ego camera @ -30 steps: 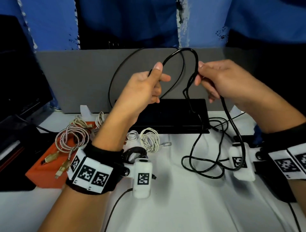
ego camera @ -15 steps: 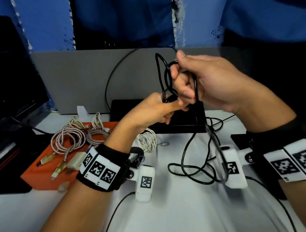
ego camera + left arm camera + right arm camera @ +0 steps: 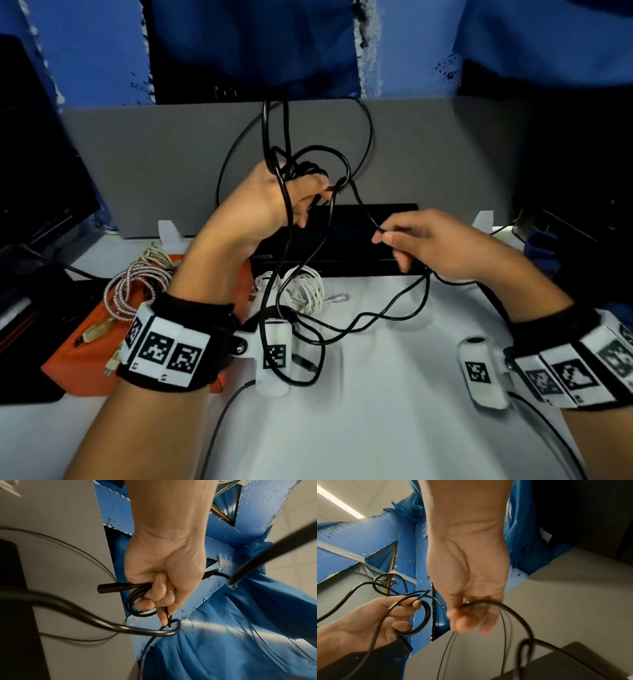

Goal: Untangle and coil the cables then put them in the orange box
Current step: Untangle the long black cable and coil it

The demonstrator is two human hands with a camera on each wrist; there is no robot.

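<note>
My left hand [image 3: 291, 198] is raised over the table and grips several loops of a black cable [image 3: 308, 161]; the left wrist view shows its fingers [image 3: 159, 595] curled round the loops, with the cable's barrel plug [image 3: 113, 588] sticking out. My right hand [image 3: 421, 243], lower and to the right, pinches a strand of the same cable [image 3: 488, 603] between thumb and fingers. The slack hangs down onto the white table [image 3: 376, 428] in loose curves [image 3: 376, 318]. The orange box [image 3: 89, 359] sits at the left, holding a coiled braided cable [image 3: 126, 291].
A coiled white cable [image 3: 305, 291] lies on the table behind my left wrist. A black flat device [image 3: 359, 240] stands at the back against a grey partition [image 3: 154, 164]. Dark equipment [image 3: 34, 171] flanks the left, and a black object [image 3: 565, 240] the right.
My hands were together at the loops; the right hand has dropped down and to the right, drawing a strand out. The left hand has risen a little, keeping the gathered loops.
</note>
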